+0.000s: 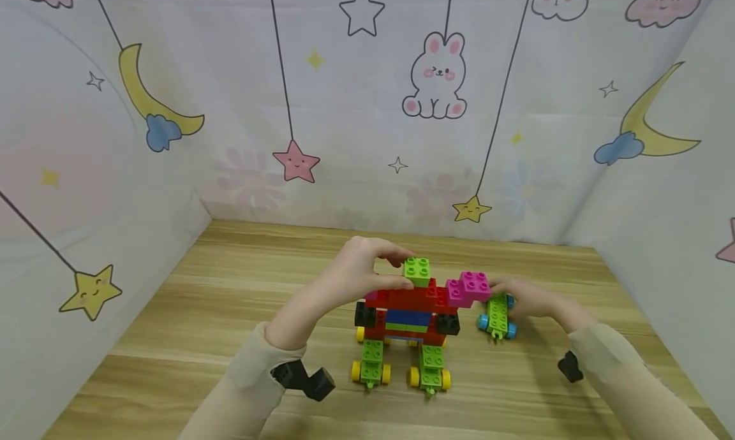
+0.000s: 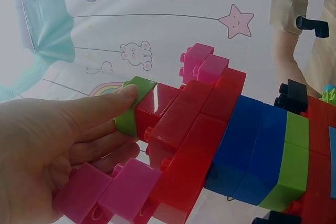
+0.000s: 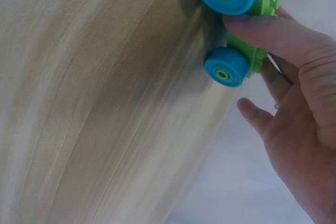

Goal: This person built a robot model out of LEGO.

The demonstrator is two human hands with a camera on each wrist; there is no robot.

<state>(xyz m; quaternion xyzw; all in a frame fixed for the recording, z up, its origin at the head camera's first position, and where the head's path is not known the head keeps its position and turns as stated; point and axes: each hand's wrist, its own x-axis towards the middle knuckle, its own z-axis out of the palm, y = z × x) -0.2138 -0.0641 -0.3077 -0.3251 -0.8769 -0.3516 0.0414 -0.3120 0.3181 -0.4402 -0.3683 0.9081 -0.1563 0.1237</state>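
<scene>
A toy figure of building blocks (image 1: pixel 409 300) stands upright on the table, with red, blue, green, black and pink pieces. Two green wheeled bases with yellow wheels carry it. My left hand (image 1: pixel 367 268) pinches the light green block (image 1: pixel 416 271) at its top between thumb and fingers; the left wrist view shows the thumb on this block's edge. To the right, my right hand (image 1: pixel 525 298) grips a green toy car base (image 1: pixel 497 315) with blue wheels by its sides. In the right wrist view the thumb lies between two blue wheels (image 3: pixel 227 66).
The wooden table (image 1: pixel 241 280) extends around the figure. A pink block arm (image 1: pixel 467 288) sticks out from the figure toward my right hand. White printed cloth (image 1: pixel 356 108) walls the table at the back and both sides. Black devices (image 1: pixel 304 377) are worn on the wrists.
</scene>
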